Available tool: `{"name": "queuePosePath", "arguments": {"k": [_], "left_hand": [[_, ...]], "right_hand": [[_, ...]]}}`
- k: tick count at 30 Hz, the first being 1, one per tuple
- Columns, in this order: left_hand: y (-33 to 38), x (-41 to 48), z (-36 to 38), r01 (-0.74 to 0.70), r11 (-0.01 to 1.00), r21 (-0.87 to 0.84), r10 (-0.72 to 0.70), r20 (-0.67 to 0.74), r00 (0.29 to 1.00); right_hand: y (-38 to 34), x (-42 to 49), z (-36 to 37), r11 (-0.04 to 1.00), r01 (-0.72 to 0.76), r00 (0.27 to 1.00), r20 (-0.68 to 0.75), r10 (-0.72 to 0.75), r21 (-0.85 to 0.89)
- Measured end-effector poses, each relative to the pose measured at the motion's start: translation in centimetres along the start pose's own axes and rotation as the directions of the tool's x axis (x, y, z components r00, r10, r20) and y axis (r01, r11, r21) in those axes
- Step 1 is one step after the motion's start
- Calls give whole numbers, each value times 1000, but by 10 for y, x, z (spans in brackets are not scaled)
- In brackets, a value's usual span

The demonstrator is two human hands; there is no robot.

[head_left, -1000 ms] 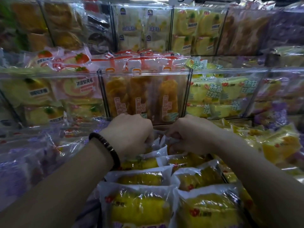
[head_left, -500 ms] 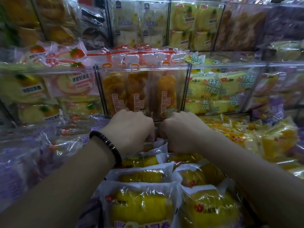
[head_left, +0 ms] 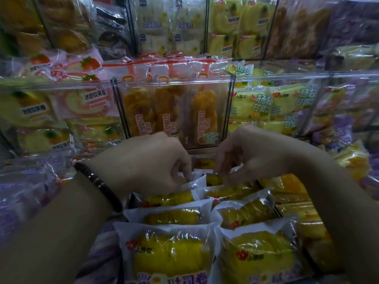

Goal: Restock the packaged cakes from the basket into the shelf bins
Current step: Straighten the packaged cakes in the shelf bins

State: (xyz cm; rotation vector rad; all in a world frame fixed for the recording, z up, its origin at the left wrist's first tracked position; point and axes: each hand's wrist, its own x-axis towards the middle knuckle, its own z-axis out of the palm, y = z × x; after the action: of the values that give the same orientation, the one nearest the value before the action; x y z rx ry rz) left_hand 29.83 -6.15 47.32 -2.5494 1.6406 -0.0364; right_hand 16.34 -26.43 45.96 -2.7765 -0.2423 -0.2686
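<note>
At the far end of the low front bin (head_left: 271, 196), just under the clear-fronted bin of orange breads (head_left: 174, 115), both hands work over the packaged cakes (head_left: 170, 259), which stand on edge in two rows running from the near edge toward the shelf. The upright, face-forward packing probably lets more packets fit and keeps the labels readable. The left hand (head_left: 143, 160), a dark bracelet (head_left: 98, 185) at its wrist, is knuckles-up with its fingers curled down. The tips are tucked behind a white wrapper flap at the back of the left row, so I cannot tell whether it is pinching that flap or only pressing it back. The right hand (head_left: 246, 154) hangs over the right row, its bent fingers and thumb meeting on the top edge of the far packet (head_left: 215, 179) in what looks like a light pinch on the wrapper, not on the cake inside. Judging by this, the step in hand is seating or straightening the rearmost packets so the rows stay tight. No basket is clearly visible. Further yellow packets (head_left: 348, 160) lie loose beyond the bin's right edge, and other filled bins rise behind.
</note>
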Motion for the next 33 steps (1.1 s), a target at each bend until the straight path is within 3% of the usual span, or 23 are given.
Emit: {"name": "queuePosePath", "arguments": {"k": [5,13,17,22,28,33], "left_hand": [[7,-10,13,-19,994,104,34,-146,989],[18,-18,12,-67,978,195,99,-160,982],[19,-18,19,-63,982,179,97,-191,977],[20,-20,21,-44,979,201,84,-195,977],[18,-20,18,-8,993,120,29,-169,985],[16,-20,17,38,994,100,-25,-132,991]], "right_hand": [[-8,10,12,990,7,994,110,9,-142],[-24,6,13,939,49,971,235,34,-340],[-32,8,7,921,10,918,369,147,-390],[-33,12,15,891,16,936,320,147,-454],[-27,13,16,928,-55,952,261,160,-369],[-35,11,27,819,43,953,269,138,-572]]}}
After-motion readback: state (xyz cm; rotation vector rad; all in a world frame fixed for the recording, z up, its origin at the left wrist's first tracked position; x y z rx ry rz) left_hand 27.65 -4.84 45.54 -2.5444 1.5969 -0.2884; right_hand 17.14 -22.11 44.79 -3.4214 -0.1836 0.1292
